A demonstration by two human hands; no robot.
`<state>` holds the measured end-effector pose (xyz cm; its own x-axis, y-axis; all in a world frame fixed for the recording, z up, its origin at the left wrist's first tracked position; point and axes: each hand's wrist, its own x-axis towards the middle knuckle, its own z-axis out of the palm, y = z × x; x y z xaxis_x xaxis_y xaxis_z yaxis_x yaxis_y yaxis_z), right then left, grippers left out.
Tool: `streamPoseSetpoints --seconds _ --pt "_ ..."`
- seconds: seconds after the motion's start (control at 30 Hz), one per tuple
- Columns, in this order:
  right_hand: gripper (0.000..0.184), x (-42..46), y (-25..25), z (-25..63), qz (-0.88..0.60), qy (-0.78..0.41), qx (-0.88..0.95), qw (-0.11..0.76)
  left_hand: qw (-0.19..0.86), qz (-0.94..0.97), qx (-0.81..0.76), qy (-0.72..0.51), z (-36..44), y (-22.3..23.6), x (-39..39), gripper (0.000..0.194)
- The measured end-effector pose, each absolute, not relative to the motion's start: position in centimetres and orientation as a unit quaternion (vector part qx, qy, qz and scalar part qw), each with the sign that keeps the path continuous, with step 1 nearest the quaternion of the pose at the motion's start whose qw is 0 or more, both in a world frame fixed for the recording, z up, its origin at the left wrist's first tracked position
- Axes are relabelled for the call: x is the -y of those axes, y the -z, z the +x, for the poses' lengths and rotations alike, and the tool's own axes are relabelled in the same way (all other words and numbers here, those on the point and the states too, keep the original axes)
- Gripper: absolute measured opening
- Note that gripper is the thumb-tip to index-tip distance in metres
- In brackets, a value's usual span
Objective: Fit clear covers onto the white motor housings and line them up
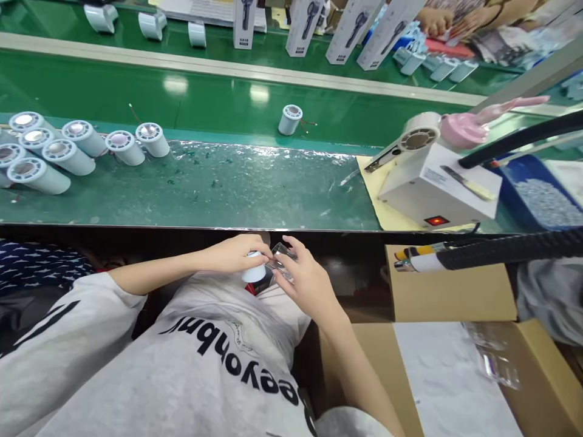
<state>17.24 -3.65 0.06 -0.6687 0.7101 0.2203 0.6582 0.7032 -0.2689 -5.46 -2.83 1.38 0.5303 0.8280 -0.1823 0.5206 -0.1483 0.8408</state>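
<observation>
Over my lap, below the bench's front edge, my left hand (pixel 241 252) is closed around a light-blue cylindrical housing (pixel 254 274), much of it hidden by the fingers. Close beside it, my right hand (pixel 304 276) pinches a clear plastic piece (pixel 281 249) between thumb and fingers. This piece is against or very near the housing; I cannot tell whether they are joined. Similar light-blue housings (pixel 40 174) with round vented ends stand grouped at the bench's left. A single housing (pixel 290 120) with thin wires coming out stands farther back on the green belt.
At right, a white box-shaped device (pixel 439 188) with a lit red switch carries a tape roll (pixel 416 132) and a knife. Black-hosed screwdrivers (pixel 423 262) hang over an open carton (pixel 373 352). Behind are a blue tray (pixel 546 188), product boxes (pixel 307 27) and a co-worker's hands (pixel 460 24).
</observation>
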Motion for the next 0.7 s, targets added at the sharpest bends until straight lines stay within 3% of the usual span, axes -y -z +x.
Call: streamPoseSetpoints --seconds 0.17,0.27,0.37,0.53,0.7 --pt "0.007 3.8 -0.3 17.7 -0.386 -0.283 0.857 0.191 0.444 0.724 -0.445 -0.284 -5.7 -1.0 3.6 0.022" --pt "0.015 4.0 -0.2 17.9 -0.383 -0.358 0.808 0.270 0.471 0.681 -0.460 -0.321 -6.0 -0.4 3.5 0.048" --pt "0.020 4.3 -0.2 18.0 -0.401 -0.396 0.760 0.324 0.489 0.676 -0.445 -0.325 -6.2 0.4 3.2 0.065" --pt "0.023 4.9 -0.2 17.9 -0.442 -0.439 0.693 0.363 0.487 0.718 -0.397 -0.299 -6.3 1.3 2.8 0.064" --pt "0.025 4.7 0.4 17.9 -0.437 -0.532 0.578 0.439 0.553 0.713 -0.349 -0.254 -6.0 0.6 3.1 0.065"
